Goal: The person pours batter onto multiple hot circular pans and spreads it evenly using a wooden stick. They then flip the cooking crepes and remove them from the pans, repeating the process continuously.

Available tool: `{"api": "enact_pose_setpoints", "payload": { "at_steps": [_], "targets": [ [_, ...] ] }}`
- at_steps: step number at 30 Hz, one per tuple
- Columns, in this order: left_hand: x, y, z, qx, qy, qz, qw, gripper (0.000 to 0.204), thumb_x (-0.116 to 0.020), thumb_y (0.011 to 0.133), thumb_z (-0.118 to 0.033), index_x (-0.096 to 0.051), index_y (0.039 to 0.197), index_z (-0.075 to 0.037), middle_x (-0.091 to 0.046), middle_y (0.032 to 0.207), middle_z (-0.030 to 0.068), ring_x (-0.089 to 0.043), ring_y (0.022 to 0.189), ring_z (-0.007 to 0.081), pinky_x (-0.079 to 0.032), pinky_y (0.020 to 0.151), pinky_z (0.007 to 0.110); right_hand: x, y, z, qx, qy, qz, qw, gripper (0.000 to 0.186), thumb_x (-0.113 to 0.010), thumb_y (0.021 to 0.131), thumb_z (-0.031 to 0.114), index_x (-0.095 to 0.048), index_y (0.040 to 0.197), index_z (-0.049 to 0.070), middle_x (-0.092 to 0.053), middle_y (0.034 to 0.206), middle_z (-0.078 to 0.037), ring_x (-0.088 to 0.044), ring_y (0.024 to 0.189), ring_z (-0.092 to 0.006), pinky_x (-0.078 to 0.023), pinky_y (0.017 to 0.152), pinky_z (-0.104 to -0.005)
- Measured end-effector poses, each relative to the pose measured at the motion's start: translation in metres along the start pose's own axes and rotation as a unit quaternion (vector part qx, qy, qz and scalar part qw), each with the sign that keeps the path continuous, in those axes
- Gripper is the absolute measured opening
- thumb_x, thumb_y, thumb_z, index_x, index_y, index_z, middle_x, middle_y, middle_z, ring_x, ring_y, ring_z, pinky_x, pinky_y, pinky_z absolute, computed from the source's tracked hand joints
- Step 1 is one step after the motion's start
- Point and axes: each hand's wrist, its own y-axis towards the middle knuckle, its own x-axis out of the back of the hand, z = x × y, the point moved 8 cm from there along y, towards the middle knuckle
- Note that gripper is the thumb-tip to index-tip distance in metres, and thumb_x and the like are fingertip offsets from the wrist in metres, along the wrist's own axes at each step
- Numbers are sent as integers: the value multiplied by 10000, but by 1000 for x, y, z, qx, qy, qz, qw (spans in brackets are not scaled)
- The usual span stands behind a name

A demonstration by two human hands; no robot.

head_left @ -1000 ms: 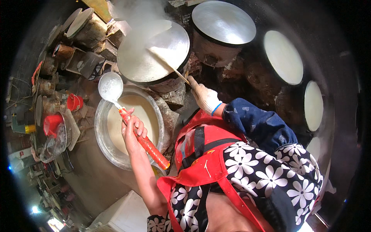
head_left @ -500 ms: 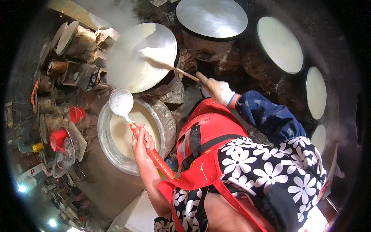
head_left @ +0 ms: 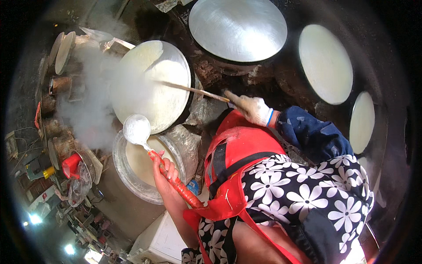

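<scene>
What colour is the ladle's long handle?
The ladle's handle is orange-red, and it shows best in the head view.

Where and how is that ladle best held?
Probably by its long red handle, coming from the person's side: it slants back toward the red apron, while the round bowl points away. The left hand grips the handle partway along.

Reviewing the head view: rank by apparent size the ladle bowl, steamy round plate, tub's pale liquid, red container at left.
1. Steamy round plate
2. Pale liquid, partly hidden
3. Ladle bowl
4. Red container
</scene>
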Motion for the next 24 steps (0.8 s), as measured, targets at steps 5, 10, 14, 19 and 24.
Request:
{"api": "enact_pose_setpoints", "payload": {
  "at_steps": [5,10,14,19,24],
  "targets": [
    [-32,17,9,-2,-1,16,1000,290,-536,1130,-263,-596,1289,-28,-474,731,-11,-359,497,41,-313,382,206,41,120,-8,46,-3,-91,995,551,-568,1087,260,-435,1614,172,-686,951,-213,-704,853,-436,-558,747,-516],
    [-64,13,13,-14,33,-58,998,306,-541,1130,-282,-592,1298,-31,-467,722,-23,-351,498,39,-310,402,203,65,204,47,91,-18,-103,990,534,-537,1067,220,-408,1576,121,-710,958,-241,-716,855,-460,-565,725,-542],
    [-61,21,20,1,31,-15,999,326,-544,1129,-309,-594,1300,-36,-463,720,-29,-365,496,41,-322,415,207,54,181,28,-4,-48,-126,991,662,-564,1022,148,-326,1639,110,-712,986,-264,-740,793,-430,-576,652,-540],
    [-55,27,21,20,44,-13,999,344,-534,1134,-326,-588,1315,-38,-472,720,-23,-390,495,48,-334,415,221,43,193,21,-52,-27,-111,992,546,-456,1050,131,-339,1573,25,-700,1088,-357,-740,954,-513,-585,781,-576],
    [-36,37,19,45,43,32,998,353,-552,1131,-330,-583,1318,-32,-490,723,-15,-396,492,57,-342,415,226,-2,206,65,-57,67,-27,996,511,-353,1108,213,-343,1573,2,-689,1170,-389,-728,1056,-489,-576,893,-549]
  ]
}}
